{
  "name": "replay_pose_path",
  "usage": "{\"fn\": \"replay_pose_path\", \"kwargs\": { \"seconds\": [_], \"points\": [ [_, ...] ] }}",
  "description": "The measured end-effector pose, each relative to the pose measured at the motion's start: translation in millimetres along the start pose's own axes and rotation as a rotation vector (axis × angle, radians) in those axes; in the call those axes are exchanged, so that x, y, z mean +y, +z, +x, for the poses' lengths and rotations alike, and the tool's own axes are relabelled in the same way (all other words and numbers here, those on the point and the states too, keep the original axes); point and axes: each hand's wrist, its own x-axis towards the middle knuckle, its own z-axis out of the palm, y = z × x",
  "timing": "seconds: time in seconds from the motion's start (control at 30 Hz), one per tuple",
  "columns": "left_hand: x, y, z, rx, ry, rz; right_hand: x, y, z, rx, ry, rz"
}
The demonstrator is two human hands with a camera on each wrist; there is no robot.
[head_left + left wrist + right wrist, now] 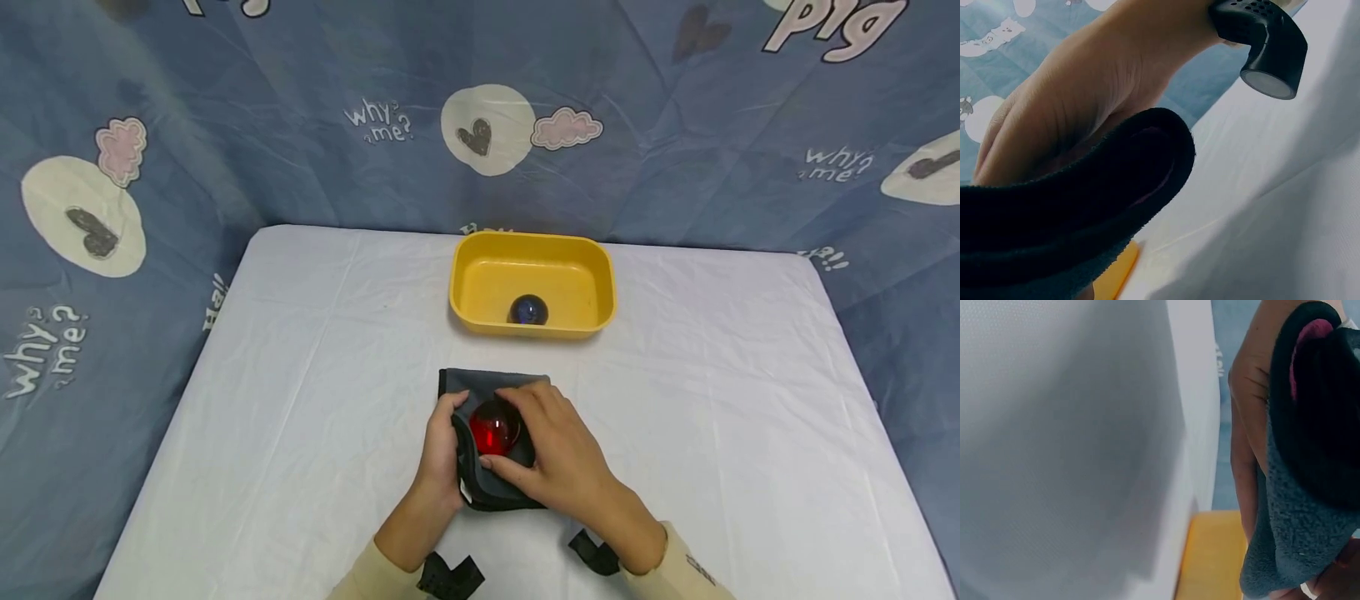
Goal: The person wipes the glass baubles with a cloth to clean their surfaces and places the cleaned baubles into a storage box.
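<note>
A dark grey cloth (480,387) lies on the white table (300,400) in front of me, with a shiny red ball (493,431) on it. My left hand (442,454) holds the folded left edge of the cloth (1079,212) up against the ball. My right hand (551,454) curls over the ball from the right and grips it with the cloth (1300,512) beneath. A yellow tub (532,283) stands farther back and has a dark blue ball (528,311) inside.
A blue printed sheet (150,167) hangs behind and around the table. Black wrist straps (450,575) show at the bottom edge. White tablecloth stretches to both sides of the cloth.
</note>
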Motion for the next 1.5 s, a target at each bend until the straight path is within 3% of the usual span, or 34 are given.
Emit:
{"fn": "replay_pose_path", "kwargs": {
  "seconds": [0.37,0.77,1.13,1.5],
  "points": [
    [-1.8,-0.3,0.3,0.021,-0.03,-0.01,1.8,-0.2,-0.9,0.021,-0.033,0.004],
    [-1.9,1.3,-3.5,-0.004,-0.009,-0.006,-2.4,-6.8,0.9,-0.009,0.058,0.047],
    [-1.6,1.5,-2.1,-0.003,-0.006,-0.027,-2.4,-6.6,0.0,0.08,-0.02,0.03],
    [-0.7,1.7,-5.2,-0.029,-0.001,-0.026,-2.4,-8.0,-0.3,0.07,-0.087,0.033]
  ]
}}
